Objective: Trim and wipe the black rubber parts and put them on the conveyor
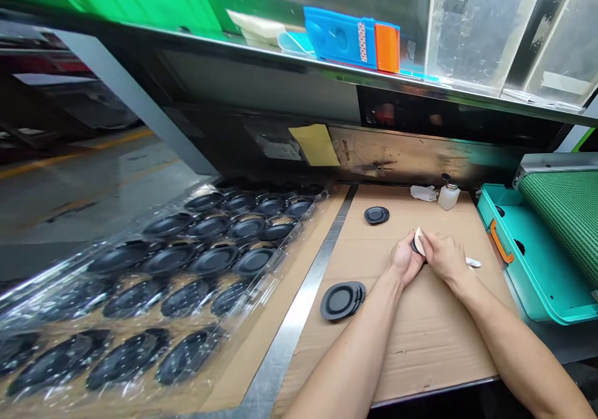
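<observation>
together, left hand (404, 259) grips a round black rubber disc (413, 245), right hand (445, 258) presses white cloth (419, 242) onto it.

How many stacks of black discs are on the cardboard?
2. One stack lies near the bottle; a second stack lies left of the left hand.

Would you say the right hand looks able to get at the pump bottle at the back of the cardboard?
Probably yes: nothing stands between the right hand and the pump bottle on the cardboard. It would first have to leave the white pad it is pressing.
</observation>
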{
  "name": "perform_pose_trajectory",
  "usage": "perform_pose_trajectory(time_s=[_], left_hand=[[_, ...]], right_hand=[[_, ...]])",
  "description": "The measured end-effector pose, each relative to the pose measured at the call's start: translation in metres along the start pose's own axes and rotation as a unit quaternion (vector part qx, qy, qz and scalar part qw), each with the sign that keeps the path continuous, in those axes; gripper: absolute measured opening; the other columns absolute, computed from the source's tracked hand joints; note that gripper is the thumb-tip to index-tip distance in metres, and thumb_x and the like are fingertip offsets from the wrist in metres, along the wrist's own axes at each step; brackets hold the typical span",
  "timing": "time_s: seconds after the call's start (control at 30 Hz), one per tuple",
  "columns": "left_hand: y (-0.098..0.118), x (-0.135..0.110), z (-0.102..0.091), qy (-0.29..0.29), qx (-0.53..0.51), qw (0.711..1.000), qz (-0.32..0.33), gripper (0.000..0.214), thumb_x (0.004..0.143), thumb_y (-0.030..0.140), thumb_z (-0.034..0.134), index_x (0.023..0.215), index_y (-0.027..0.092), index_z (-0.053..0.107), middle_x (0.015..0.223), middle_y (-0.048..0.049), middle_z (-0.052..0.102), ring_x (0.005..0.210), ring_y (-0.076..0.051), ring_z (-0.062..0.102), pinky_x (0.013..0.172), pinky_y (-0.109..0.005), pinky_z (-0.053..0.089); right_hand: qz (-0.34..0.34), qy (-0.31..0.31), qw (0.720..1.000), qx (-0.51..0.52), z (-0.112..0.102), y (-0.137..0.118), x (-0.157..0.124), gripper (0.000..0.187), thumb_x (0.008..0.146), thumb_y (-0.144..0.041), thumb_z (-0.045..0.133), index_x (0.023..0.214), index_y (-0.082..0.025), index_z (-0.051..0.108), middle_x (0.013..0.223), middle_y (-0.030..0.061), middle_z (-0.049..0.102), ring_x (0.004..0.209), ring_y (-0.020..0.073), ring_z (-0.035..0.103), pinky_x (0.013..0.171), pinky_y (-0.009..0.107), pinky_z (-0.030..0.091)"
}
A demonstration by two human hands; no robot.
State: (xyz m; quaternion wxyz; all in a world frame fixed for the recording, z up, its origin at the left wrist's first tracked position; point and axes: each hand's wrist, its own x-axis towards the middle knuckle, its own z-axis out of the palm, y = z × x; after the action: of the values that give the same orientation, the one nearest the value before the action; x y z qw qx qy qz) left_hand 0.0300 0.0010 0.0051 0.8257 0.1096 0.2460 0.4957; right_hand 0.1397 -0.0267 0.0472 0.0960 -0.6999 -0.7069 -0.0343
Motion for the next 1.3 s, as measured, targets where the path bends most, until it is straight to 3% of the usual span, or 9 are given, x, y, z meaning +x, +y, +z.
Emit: perform_pose_trajectory(time_s=[0.13, 0.27, 0.4, 0.6, 0.77, 0.97, 1.17, 1.23, 1.3], left_hand=[[-0.001, 0.001, 0.0, -0.003, 0.018, 1.0, 0.003, 0.037, 0.105, 0.031, 0.036, 0.1, 0.009, 0.067, 0.101, -0.0153, 0.075, 0.098, -0.023, 0.072, 0.093, -0.041, 0.058], [-0.002, -0.001, 0.001, 0.009, 0.02, 1.0, 0.004, 0.034, 0.105, 0.028, 0.038, 0.095, 0.011, 0.067, 0.092, -0.0126, 0.075, 0.091, -0.021, 0.072, 0.091, -0.037, 0.058], [-0.003, -0.002, 0.001, 0.005, 0.029, 1.0, 0.003, 0.037, 0.105, 0.03, 0.037, 0.1, 0.009, 0.067, 0.096, -0.0139, 0.075, 0.092, -0.022, 0.072, 0.09, -0.039, 0.059], [-0.003, 0.001, -0.001, 0.003, 0.039, 0.999, 0.004, 0.036, 0.105, 0.03, 0.038, 0.1, 0.009, 0.067, 0.098, -0.015, 0.075, 0.094, -0.022, 0.072, 0.089, -0.038, 0.059], [0.002, 0.003, -0.002, -0.004, 0.042, 0.999, -0.018, 0.042, 0.105, 0.035, 0.035, 0.102, 0.005, 0.065, 0.117, -0.0246, 0.07, 0.106, -0.029, 0.071, 0.085, -0.037, 0.059], [0.008, 0.002, -0.004, 0.001, 0.014, 1.0, -0.014, 0.044, 0.103, 0.042, 0.036, 0.11, 0.008, 0.063, 0.129, -0.0254, 0.065, 0.115, -0.032, 0.068, 0.082, -0.038, 0.058], [0.011, 0.004, -0.004, 0.007, -0.013, 1.0, -0.008, 0.039, 0.102, 0.037, 0.036, 0.106, 0.009, 0.062, 0.126, -0.024, 0.067, 0.11, -0.032, 0.069, 0.082, -0.04, 0.057], [0.012, 0.005, -0.004, 0.012, -0.017, 1.0, -0.006, 0.036, 0.101, 0.034, 0.037, 0.105, 0.009, 0.062, 0.123, -0.0233, 0.068, 0.11, -0.032, 0.069, 0.082, -0.04, 0.057], [0.012, 0.006, -0.004, 0.015, -0.021, 1.0, -0.002, 0.035, 0.1, 0.032, 0.038, 0.106, 0.009, 0.063, 0.119, -0.0229, 0.069, 0.109, -0.031, 0.069, 0.084, -0.04, 0.057]], right_hand=[[0.065, 0.01, 0.998, -0.015, 0.001, 0.003, 0.001, 0.045, 0.107, -0.047, 0.029, 0.143, -0.036, 0.055, 0.106, 0.0083, 0.074, 0.088, 0.0229, 0.07, 0.072, 0.03, 0.044], [0.003, -0.001, 1.0, 0.005, 0.003, 0.004, 0.002, 0.044, 0.106, -0.049, 0.033, 0.142, -0.039, 0.055, 0.108, 0.0067, 0.075, 0.092, 0.0226, 0.069, 0.072, 0.029, 0.043], [0.061, 0.008, 0.998, -0.006, 0.002, 0.003, 0.001, 0.045, 0.106, -0.047, 0.031, 0.141, -0.035, 0.057, 0.103, 0.0087, 0.075, 0.085, 0.0224, 0.069, 0.071, 0.03, 0.042], [0.028, -0.013, 0.999, 0.044, -0.002, 0.01, 0.005, 0.044, 0.105, -0.051, 0.032, 0.13, -0.037, 0.065, 0.097, 0.0067, 0.076, 0.084, 0.0224, 0.068, 0.073, 0.03, 0.042], [0.136, 0.038, 0.989, 0.051, -0.003, 0.041, 0.013, 0.048, 0.106, -0.046, 0.026, 0.133, -0.029, 0.063, 0.098, 0.011, 0.074, 0.087, 0.0246, 0.067, 0.075, 0.032, 0.041], [0.094, 0.109, 0.99, -0.009, -0.021, 0.065, 0.0, 0.041, 0.101, -0.046, 0.042, 0.122, -0.019, 0.065, 0.122, 0.0169, 0.065, 0.113, 0.0316, 0.055, 0.09, 0.039, 0.039], [-0.025, -0.169, 0.981, 0.098, -0.036, 0.079, -0.011, 0.022, 0.077, -0.043, 0.075, 0.085, -0.023, 0.069, 0.077, 0.002, 0.068, 0.071, 0.0172, 0.058, 0.065, 0.027, 0.036], [-0.052, -0.18, 0.97, 0.155, -0.032, 0.074, -0.011, 0.02, 0.082, -0.041, 0.07, 0.082, -0.021, 0.068, 0.071, 0.001, 0.066, 0.063, 0.0142, 0.054, 0.059, 0.026, 0.033], [-0.088, -0.115, 0.967, 0.211, -0.027, 0.062, -0.01, 0.025, 0.092, -0.042, 0.057, 0.082, -0.02, 0.067, 0.071, 0.0008, 0.065, 0.064, 0.0136, 0.054, 0.059, 0.025, 0.034]])
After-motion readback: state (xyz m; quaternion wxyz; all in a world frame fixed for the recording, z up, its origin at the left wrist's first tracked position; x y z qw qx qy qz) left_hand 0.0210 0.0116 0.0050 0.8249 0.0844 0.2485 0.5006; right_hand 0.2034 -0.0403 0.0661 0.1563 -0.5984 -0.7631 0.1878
